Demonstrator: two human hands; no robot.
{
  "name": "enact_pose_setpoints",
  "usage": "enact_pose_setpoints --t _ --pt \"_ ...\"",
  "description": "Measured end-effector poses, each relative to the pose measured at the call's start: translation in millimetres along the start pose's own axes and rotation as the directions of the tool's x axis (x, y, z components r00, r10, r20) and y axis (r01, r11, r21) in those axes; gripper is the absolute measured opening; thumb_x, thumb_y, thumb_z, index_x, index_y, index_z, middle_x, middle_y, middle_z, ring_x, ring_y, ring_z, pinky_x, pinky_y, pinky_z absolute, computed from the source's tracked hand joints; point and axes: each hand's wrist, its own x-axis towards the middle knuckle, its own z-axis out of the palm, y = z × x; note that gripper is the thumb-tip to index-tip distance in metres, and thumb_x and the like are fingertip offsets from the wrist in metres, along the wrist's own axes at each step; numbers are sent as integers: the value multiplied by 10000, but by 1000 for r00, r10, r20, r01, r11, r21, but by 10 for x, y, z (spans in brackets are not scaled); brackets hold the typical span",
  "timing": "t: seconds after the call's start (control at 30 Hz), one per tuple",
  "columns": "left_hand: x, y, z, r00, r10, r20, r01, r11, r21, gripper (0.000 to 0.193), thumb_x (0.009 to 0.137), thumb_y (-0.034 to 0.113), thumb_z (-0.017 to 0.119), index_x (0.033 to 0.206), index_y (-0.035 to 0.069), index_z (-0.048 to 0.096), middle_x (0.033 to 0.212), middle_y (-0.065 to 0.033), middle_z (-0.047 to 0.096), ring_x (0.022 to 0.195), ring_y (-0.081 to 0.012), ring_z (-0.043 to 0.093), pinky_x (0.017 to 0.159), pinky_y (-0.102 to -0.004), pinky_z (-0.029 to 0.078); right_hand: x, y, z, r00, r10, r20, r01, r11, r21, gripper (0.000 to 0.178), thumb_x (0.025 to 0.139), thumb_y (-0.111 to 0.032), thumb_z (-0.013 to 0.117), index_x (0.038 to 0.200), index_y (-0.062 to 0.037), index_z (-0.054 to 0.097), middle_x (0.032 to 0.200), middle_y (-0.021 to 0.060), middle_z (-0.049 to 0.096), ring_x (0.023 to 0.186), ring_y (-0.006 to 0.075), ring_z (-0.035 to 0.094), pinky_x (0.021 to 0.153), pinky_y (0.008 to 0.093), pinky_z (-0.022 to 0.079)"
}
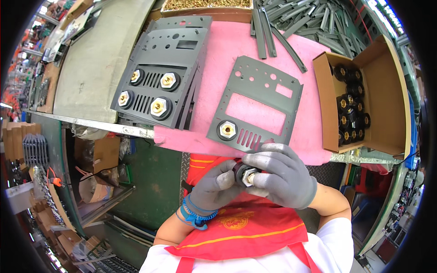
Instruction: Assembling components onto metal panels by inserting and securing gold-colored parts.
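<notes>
In front of my chest, both gloved hands hold a black round connector with a silver hex nut and brass core (pixel 246 175). My left hand (pixel 213 185) grips its black body from the left. My right hand (pixel 283 175) has its fingers closed around the nut side. Just beyond them lies a grey metal panel (pixel 255 85) with a large rectangular cutout, slots and round holes. One similar connector (pixel 227 130) is fitted at its near left corner. The near right corner is partly covered by my right fingers.
Left of the panel stands a stack of grey panels (pixel 157 54), the top one carrying several connectors. An open cardboard box (pixel 382 109) of black connectors sits at the right. Grey metal strips (pixel 291 50) and a tray of small brass parts (pixel 207 3) lie at the back. Pink sheeting (pixel 216 59) covers the table.
</notes>
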Motion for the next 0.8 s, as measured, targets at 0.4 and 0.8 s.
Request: enact_pose_setpoints --t 0.4,0.8 --pt "66 -155 -320 994 -15 -112 25 996 83 522 972 317 572 1364 -6 451 1298 -157 555 1147 -269 590 987 -425 475 -187 12 100 963 239 122 -248 966 67 319 780 -163 744 1048 -106 579 1231 136 598 999 290 612 896 392 449" --pt "93 -341 -451 996 -73 -50 75 997 22 507 936 307 656 1338 43 497 1292 -100 575 1201 -249 564 1010 -410 472 -170 302 60 894 413 -173 -387 907 166 297 798 -75 757 1013 -58 553 1192 242 621 966 408 658 767 408 542"
